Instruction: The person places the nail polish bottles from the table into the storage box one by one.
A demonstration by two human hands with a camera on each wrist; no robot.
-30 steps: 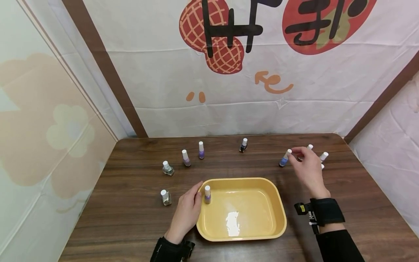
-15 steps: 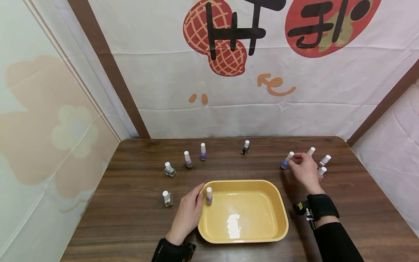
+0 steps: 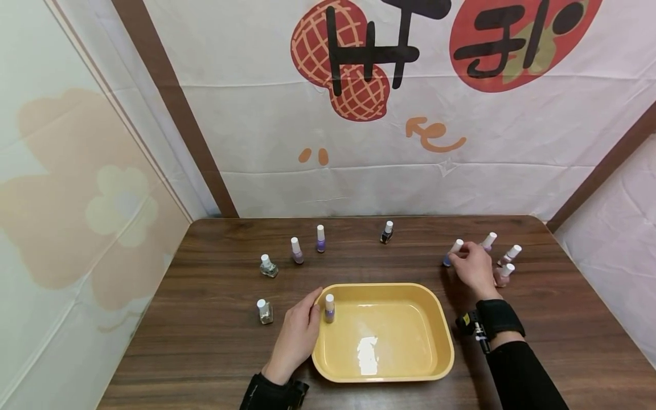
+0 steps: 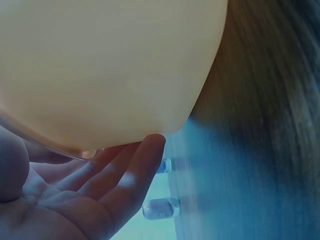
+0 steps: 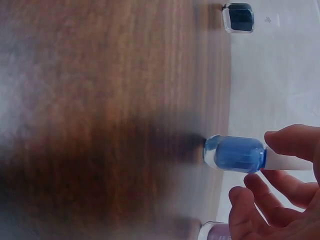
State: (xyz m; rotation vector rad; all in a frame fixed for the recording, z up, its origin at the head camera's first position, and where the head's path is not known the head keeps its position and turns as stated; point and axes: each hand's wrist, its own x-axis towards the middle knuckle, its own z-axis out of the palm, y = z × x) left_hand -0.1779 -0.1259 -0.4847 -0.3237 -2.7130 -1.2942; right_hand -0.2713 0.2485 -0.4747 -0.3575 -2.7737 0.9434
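Note:
In the head view my left hand [image 3: 296, 333] grips the left edge of a yellow tray [image 3: 394, 333], thumb at the rim. Seen from the left wrist, the fingers [image 4: 142, 167] lie against the tray's outer wall. A purple nail polish bottle [image 3: 329, 310] with a white cap stands in the tray's upper left corner. My right hand [image 3: 474, 272], on the table's right side, pinches the white cap of a blue nail polish bottle [image 5: 237, 154] between thumb and finger. This bottle looks upright, its base at the tabletop; the hand partly hides it in the head view.
Right of my right hand stand several nail polish bottles, among them a pinkish one [image 3: 502, 276]. A dark bottle [image 3: 386, 233] is at the back. Purple bottles [image 3: 320, 240] and clear ones [image 3: 265, 313] stand left of and behind the tray. A printed cloth [image 3: 348, 188] hangs behind the table.
My right hand has moved slightly left onto the blue nail polish bottle's cap, uncovering the bottles to its right. The left hand stays on the tray. The head view has shifted slightly.

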